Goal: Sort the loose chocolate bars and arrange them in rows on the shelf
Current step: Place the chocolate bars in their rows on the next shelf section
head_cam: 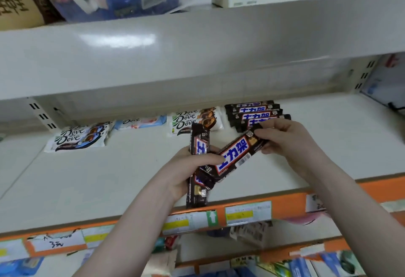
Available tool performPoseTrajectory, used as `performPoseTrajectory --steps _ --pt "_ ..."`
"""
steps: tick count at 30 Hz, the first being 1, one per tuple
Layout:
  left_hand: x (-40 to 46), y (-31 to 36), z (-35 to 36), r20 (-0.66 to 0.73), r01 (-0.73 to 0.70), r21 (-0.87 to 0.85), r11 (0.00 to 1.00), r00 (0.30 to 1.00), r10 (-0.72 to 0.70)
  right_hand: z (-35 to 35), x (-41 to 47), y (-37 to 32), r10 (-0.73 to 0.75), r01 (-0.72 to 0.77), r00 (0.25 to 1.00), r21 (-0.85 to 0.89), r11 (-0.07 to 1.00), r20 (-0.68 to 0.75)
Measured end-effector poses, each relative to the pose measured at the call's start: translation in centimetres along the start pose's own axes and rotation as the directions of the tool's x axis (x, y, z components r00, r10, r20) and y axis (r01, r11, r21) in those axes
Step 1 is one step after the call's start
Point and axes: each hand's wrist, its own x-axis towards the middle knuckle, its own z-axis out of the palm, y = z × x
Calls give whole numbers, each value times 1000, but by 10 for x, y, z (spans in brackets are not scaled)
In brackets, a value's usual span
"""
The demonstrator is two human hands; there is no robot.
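My left hand [190,171] grips a small bunch of brown Snickers bars [198,143] above the white shelf [92,180]. One bar from the bunch [237,153] slants up to the right, and my right hand [282,137] pinches its far end. At the back of the shelf lies a stack of several Snickers bars [255,112], just behind my right hand. To its left lie white Dove bars [192,119], one light blue Dove bar [142,122] and another pile of white Dove bars [79,137].
A thick shelf board [197,53] overhangs the back of the shelf, with bags and a blue box on top. The front edge has an orange strip with price tags [247,212]. Lower shelves hold more packets.
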Motion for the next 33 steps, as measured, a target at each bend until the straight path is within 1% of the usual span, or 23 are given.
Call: performPoseTrajectory --steps 2,4,6,8,10,11,14,16,18,20,23,25,29,33 --pt "6 1 9 -65 -35 -51 998 997 32 -20 -3 3 -14 14 999 -1 1000 39" --pt "13 1 23 -123 -51 -116 992 992 37 -39 -7 5 -42 46 993 -32 998 108" --pt "21 0 41 -155 -55 -145 988 987 33 -59 -9 5 -72 100 982 -154 983 177" --pt "29 -2 57 -171 -54 -143 988 985 29 -77 -8 6 -109 180 970 -339 923 219" --pt "35 -3 71 -178 -49 -117 992 984 28 -91 -5 6 -173 286 950 -493 822 262" --pt "37 -3 76 -173 -51 -97 994 984 33 -97 -3 6 -216 353 929 -541 763 301" --pt "41 -3 91 -174 -40 -88 995 984 24 -106 2 5 -289 530 842 -603 596 455" --pt "43 -3 97 -191 -7 -133 991 981 -19 -108 4 8 -337 626 779 -623 469 529" --pt "45 -3 101 -196 19 -202 979 979 -59 -110 9 11 -412 698 713 -631 339 567" --pt "46 -4 102 -201 25 -305 952 975 -90 -114 16 13 -450 725 675 -638 258 585" --pt "51 -7 99 -251 -21 -443 896 963 -102 -116 31 17 -451 692 693 -694 199 562" --pt "56 -10 96 -285 -60 -489 870 954 -94 -116 43 20 -445 653 728 -725 217 522" --pt "69 -13 93 -349 -125 -499 858 935 -67 -113 67 29 -407 589 782 -773 236 472" --pt "78 -9 92 -419 -169 -451 876 907 -40 -103 81 34 -412 575 785 -792 206 463"
